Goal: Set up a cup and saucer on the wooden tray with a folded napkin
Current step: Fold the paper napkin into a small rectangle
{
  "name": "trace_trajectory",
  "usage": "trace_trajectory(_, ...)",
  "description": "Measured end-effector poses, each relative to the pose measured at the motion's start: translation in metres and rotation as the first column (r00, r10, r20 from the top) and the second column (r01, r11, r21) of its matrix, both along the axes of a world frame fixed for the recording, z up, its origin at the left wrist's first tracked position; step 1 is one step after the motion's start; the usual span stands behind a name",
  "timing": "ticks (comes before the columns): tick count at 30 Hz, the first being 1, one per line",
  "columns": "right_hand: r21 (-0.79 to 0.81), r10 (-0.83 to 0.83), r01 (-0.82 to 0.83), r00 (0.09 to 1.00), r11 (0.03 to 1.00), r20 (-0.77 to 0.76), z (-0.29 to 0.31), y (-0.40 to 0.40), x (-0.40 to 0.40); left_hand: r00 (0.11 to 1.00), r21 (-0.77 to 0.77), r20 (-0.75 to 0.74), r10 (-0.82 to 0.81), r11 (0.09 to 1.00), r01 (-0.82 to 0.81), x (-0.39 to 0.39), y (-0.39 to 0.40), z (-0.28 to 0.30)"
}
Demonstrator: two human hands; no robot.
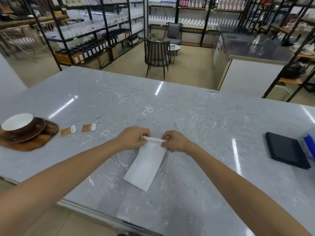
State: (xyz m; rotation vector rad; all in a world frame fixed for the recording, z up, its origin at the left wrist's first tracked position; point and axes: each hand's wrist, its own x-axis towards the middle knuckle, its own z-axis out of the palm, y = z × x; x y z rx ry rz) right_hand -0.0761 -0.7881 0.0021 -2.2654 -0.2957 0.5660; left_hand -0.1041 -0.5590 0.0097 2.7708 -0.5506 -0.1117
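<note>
The step in hand is judged to be the folding of the napkin (146, 165); placing it on the tray is not yet done. The napkin lies as a long white strip on the grey counter (187, 113), near the front edge and well to the right of the wooden tray (32, 144). Its near end rests flat on the counter; its far end is lifted and rolled or bunched between the two hands. The left hand (132, 137) pinches the far left corner with fingers closed narrowly on the cloth. The right hand (173, 141) pinches the far right corner in the same manner, thumb and fingertips closed on the edge. The lifted edge spans the gap between the hands. The cup (17, 122) sits on the saucer (36, 132), and the saucer on the tray, at the left of the counter. Two small brown sachets (78, 129) lie just beside the tray. A dark flat box (286, 149) lies far right, well apart. The next move, by judgement, calls for bringing the held edge towards the near end, corners aligned, then pressing a crease.
</note>
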Motion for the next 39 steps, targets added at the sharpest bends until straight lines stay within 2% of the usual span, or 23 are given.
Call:
trace_trajectory(2, -0.005, 0.022, -0.021, 0.987, 1.0, 0.159, 0.0, 0.012, -0.013, 0.999, -0.05, 0.029, 0.031, 0.998, -0.029, -0.012, 0.011, -0.001)
trace_trajectory(5, -0.08, 0.08, -0.052, 0.907, 0.995, 0.414, -0.012, 0.024, -0.05, 0.998, -0.139, 0.04, 0.051, 0.989, -0.045, -0.039, 0.028, -0.008)
trace_trajectory(7, -0.126, 0.125, -0.068, 0.844, 0.99, 0.521, -0.026, 0.027, -0.081, 0.998, -0.183, 0.045, 0.039, 0.983, -0.03, -0.061, 0.037, -0.015)
trace_trajectory(9, -0.141, 0.178, -0.119, 0.815, 0.983, 0.551, -0.041, 0.029, -0.106, 0.997, -0.196, 0.074, 0.021, 0.981, -0.006, -0.084, 0.045, -0.026)
trace_trajectory(12, -0.141, 0.247, -0.203, 0.822, 0.969, 0.513, -0.063, 0.029, -0.127, 0.991, -0.145, 0.129, -0.026, 0.988, 0.044, -0.111, 0.049, -0.048)
trace_trajectory(16, -0.167, 0.28, -0.228, 0.846, 0.959, 0.453, -0.087, 0.027, -0.137, 0.988, -0.1, 0.145, -0.052, 0.993, 0.067, -0.132, 0.048, -0.072)
trace_trajectory(24, -0.069, 0.247, -0.243, 0.854, 0.968, 0.458, -0.098, 0.022, -0.148, 0.995, -0.159, 0.093, -0.02, 0.987, 0.035, -0.138, 0.045, -0.084)
trace_trajectory(30, 0.118, 0.078, -0.135, 0.914, 0.984, 0.399, -0.091, 0.031, -0.15, 0.999, -0.281, -0.028, 0.033, 0.959, -0.039, -0.133, 0.047, -0.084)
trace_trajectory(35, 0.317, -0.13, 0.056, 0.968, 0.947, 0.216, -0.088, 0.038, -0.151, 0.993, -0.373, -0.082, 0.08, 0.922, -0.105, -0.132, 0.049, -0.088)
trace_trajectory(39, 0.363, -0.161, 0.086, 0.97, 0.928, 0.181, -0.086, 0.043, -0.154, 0.993, -0.401, -0.086, 0.085, 0.909, -0.113, -0.132, 0.049, -0.091)
